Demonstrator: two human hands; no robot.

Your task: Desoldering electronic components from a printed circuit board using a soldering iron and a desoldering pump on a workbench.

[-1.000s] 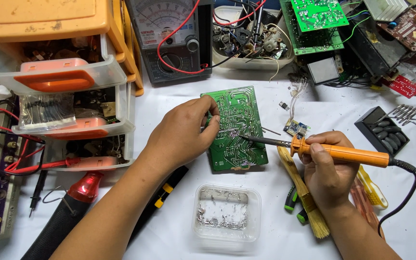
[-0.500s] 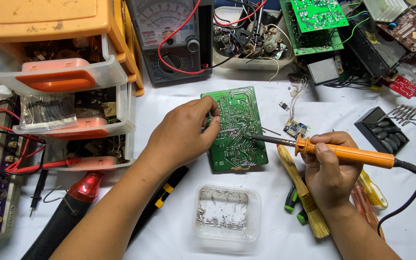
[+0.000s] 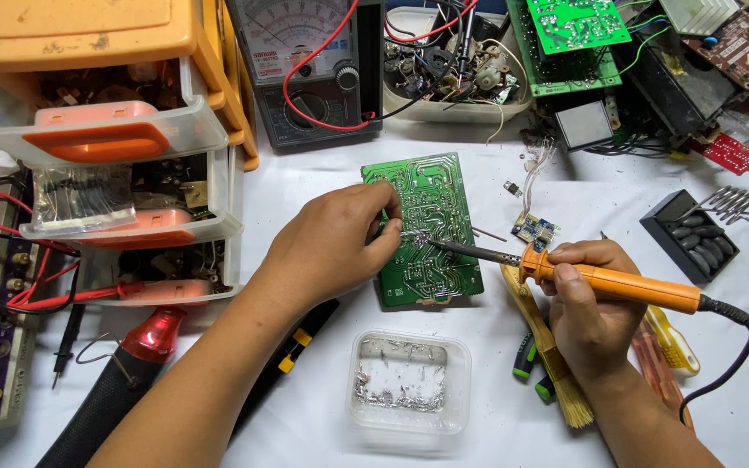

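Right hand (image 3: 595, 308) clamps the orange soldering iron (image 3: 617, 282), long axis pointing to 10 o'clock, tip touching the green circuit board (image 3: 431, 230). Left hand (image 3: 331, 247), fingers pinched together, presses the board's 9 o'clock edge.

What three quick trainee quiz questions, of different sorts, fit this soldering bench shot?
1. True or false: the right hand holds the orange soldering iron with its tip on the green circuit board.
2. Which lies nearest the bottom edge of the view? A) clear plastic tub B) meter C) black tray
3. Fill in: the left hand rests on the board's ____ edge.

Key: 1 true; 2 A; 3 left.
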